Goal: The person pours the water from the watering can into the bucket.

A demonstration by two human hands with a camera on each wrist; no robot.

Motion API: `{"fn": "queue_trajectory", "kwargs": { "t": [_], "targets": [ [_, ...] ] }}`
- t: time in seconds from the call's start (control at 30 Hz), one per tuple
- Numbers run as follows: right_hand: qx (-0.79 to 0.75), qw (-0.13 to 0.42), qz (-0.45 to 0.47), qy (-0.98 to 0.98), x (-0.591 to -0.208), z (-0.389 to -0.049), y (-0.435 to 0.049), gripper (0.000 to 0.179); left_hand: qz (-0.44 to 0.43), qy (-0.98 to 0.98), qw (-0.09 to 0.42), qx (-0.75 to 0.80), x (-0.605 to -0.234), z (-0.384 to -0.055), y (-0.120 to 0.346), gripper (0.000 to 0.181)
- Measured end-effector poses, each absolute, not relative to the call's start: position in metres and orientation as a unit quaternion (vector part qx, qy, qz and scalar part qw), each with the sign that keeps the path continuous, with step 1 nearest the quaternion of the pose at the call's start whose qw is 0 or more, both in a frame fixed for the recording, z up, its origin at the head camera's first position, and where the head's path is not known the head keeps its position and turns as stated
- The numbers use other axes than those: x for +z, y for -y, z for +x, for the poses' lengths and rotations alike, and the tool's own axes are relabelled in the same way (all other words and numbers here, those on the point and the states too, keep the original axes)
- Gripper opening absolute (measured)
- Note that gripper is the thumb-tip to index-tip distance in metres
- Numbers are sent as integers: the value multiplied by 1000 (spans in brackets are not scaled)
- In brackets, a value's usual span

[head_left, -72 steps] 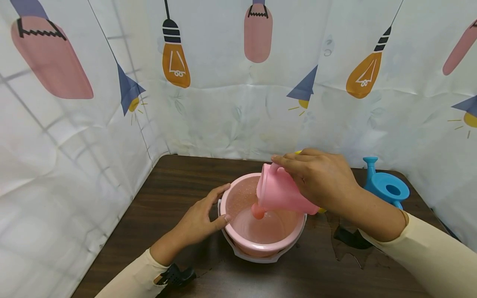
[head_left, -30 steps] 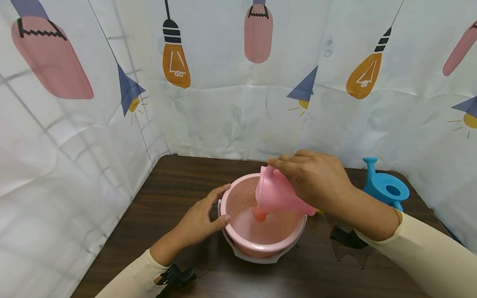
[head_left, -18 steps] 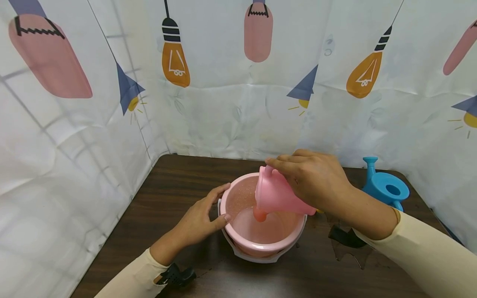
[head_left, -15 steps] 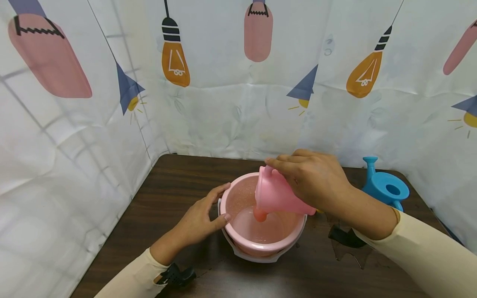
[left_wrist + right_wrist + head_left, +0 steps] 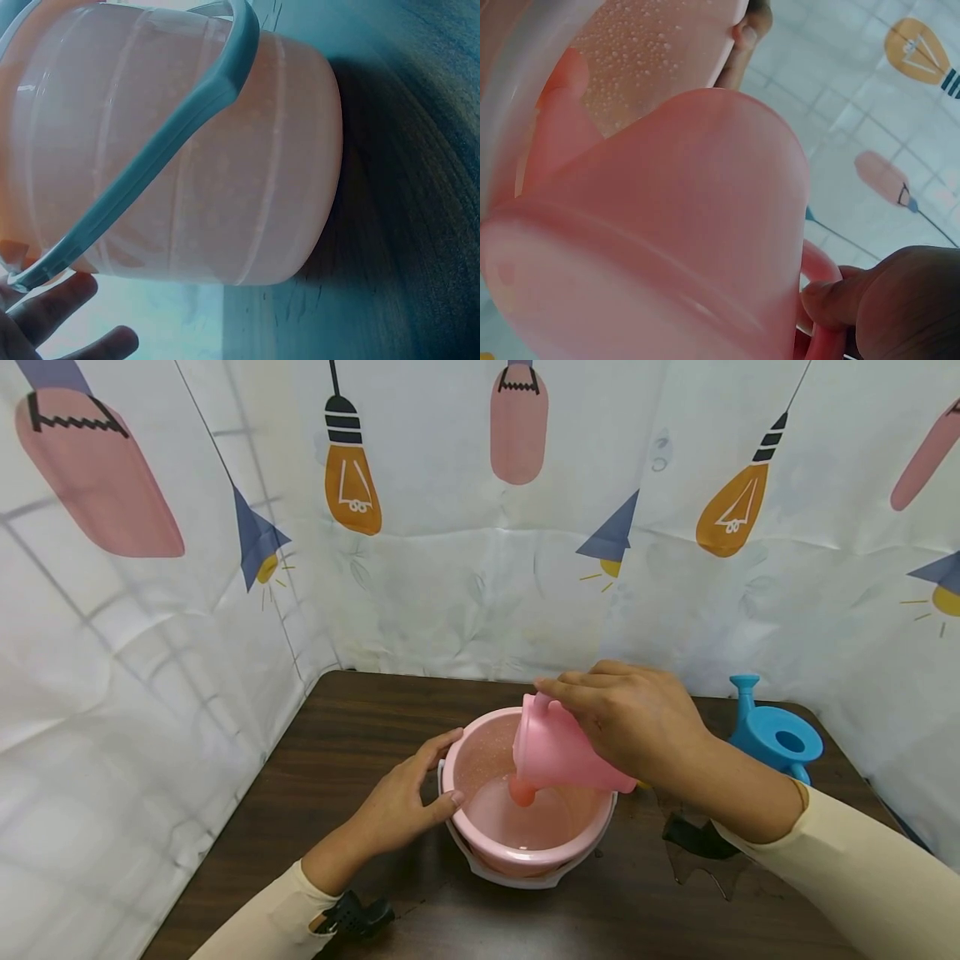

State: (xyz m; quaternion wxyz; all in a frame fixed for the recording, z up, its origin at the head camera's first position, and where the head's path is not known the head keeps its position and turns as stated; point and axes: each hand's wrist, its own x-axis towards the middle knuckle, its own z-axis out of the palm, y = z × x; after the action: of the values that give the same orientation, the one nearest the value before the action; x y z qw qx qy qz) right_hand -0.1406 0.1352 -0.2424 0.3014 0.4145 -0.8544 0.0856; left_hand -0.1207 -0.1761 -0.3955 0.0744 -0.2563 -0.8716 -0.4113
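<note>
A pink bucket (image 5: 491, 752) stands on the dark wooden table (image 5: 360, 710), with its pale handle (image 5: 161, 150) hanging down. My left hand (image 5: 401, 797) rests at the bucket's left side, thumb tip over the rim. In the left wrist view its fingers (image 5: 56, 304) look straight and spread. My right hand (image 5: 637, 718) grips the handle (image 5: 817, 262) of a pink watering can (image 5: 562, 747), tipped sideways over the bucket's right rim. The can's round reddish spout head (image 5: 522, 790) points down inside the bucket. Droplets (image 5: 630, 49) cling to the inner wall. I cannot make out a stream of water.
A blue watering can (image 5: 780, 739) stands at the table's back right. Something yellow (image 5: 642, 785) shows slightly behind the pink can. Spilled water (image 5: 705, 872) lies under my right forearm. Patterned curtain sheets (image 5: 465, 585) close off the back and left.
Since the oldest frame my right hand has shifted slightly left with the pink watering can, which still tips into the bucket. The left hand and the bucket have kept their places.
</note>
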Motion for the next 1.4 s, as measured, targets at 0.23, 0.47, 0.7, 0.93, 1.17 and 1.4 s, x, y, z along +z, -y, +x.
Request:
{"fn": "queue_trajectory", "kwargs": {
  "t": [0.23,0.47,0.7,0.93,1.17,1.4],
  "targets": [
    [104,285,394,868,-241,-139,-143,42,-256,870,74,-415,-396,-120,176,75],
    [144,320,401,846,-242,-139,-156,43,-258,869,79,-415,-397,-119,176,75],
    [157,331,370,854,-242,-137,-172,45,-256,873,78,-408,-397,-118,176,71],
    [146,333,318,875,-247,-134,-191,50,-257,872,80,-410,-396,-118,176,71],
    [174,340,300,874,-252,-131,-213,51,-257,870,80,-414,-395,-118,175,71],
    [237,264,232,905,-258,-120,-233,40,-258,869,78,-415,-395,-120,175,72]
  ]
}}
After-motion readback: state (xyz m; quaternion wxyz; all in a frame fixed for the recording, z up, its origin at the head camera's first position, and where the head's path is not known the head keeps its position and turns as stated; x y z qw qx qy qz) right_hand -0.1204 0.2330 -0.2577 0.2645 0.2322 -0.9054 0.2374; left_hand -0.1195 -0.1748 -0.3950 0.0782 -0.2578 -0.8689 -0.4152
